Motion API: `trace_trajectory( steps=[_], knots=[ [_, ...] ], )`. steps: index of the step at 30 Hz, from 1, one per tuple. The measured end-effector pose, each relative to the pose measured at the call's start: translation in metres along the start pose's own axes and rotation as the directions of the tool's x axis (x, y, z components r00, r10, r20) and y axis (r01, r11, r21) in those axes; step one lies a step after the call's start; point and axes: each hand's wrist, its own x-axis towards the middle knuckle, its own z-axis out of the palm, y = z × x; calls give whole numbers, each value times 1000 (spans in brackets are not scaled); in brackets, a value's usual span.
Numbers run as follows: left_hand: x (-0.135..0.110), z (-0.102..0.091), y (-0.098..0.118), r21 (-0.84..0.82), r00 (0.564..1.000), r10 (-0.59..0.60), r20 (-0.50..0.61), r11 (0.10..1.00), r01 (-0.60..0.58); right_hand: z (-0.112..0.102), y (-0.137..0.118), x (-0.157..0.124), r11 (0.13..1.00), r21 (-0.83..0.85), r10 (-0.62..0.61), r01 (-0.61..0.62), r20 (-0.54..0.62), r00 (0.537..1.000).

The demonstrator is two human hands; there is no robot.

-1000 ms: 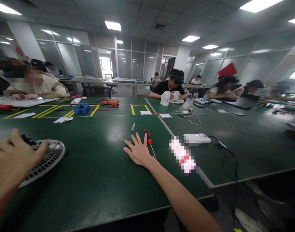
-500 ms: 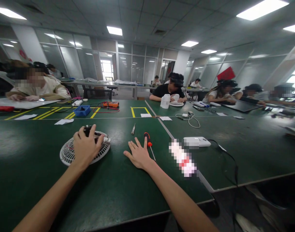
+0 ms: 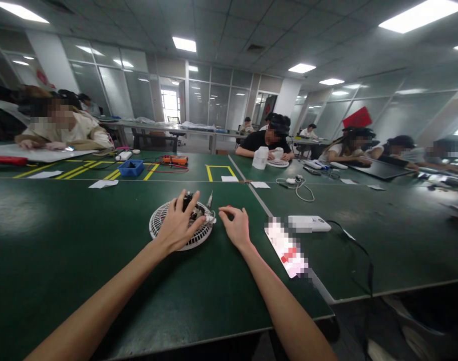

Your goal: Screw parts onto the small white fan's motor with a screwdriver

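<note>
A round white fan grille (image 3: 199, 239) lies on the green table with a dark motor part (image 3: 187, 198) and wires at its middle. My left hand (image 3: 176, 226) rests over the grille and motor, its fingers spread, covering much of both. Just right of the grille is my right hand (image 3: 235, 228), thumb and forefinger pinched together near the grille's edge. Whatever is in that pinch is hidden or too small to name. A small slim tool (image 3: 210, 199) with a pointed tip lies behind the grille. Only a speck of red shows behind my right hand.
A blurred pink-white flat item (image 3: 285, 248) and a white power bank (image 3: 309, 223) with a black cable lie to the right. Farther back are a blue bin (image 3: 131, 168), an orange multimeter (image 3: 176, 159), paper slips and a white cable (image 3: 304, 190). Several people sit around the tables.
The grille has slid right across the table along with my left hand. My right hand has gone from flat and spread to pinched, and now hides the red-and-black screwdriver seen earlier.
</note>
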Motion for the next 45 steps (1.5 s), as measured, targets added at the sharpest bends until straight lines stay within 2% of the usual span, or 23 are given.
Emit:
trace_trajectory(
  steps=[3,8,12,15,19,23,27,31,33,36,38,41,45],
  knots=[
    [-9,6,2,-34,999,50,-20,998,-50,-1,-7,-3,999,33,-39,39,-7,999],
    [-27,20,5,27,968,105,-228,995,-101,-2,-14,-8,996,38,-72,76,-77,994],
    [-31,25,3,43,949,178,-261,984,-173,1,-16,-13,994,74,-63,77,-175,983],
    [-30,26,1,43,941,197,-276,980,-192,4,-18,-18,986,113,-96,120,-197,976],
    [-29,26,1,85,929,241,-280,970,-226,8,-23,-24,976,55,-201,210,-134,970],
    [-27,25,1,98,896,292,-334,956,-275,11,-29,-27,973,36,-226,227,-37,973],
    [-26,22,-2,64,901,265,-345,964,-259,15,-33,-30,951,94,-293,295,-33,956],
    [-25,19,-3,71,903,251,-348,968,-242,18,-31,-30,928,83,-363,364,-28,932],
    [-25,19,-3,97,870,298,-394,954,-283,20,-29,-30,920,82,-383,384,-22,923],
    [-22,20,-4,143,783,390,-485,918,-369,23,-25,-28,901,109,-419,420,-30,907],
    [-21,21,-4,166,746,426,-512,901,-401,24,-23,-27,883,127,-449,451,-48,892],
    [-20,22,-5,164,743,431,-512,898,-407,26,-21,-26,868,139,-472,476,-65,879],
    [-21,22,-4,128,765,402,-502,910,-394,28,-20,-26,870,141,-470,472,-50,881]
  ],
)
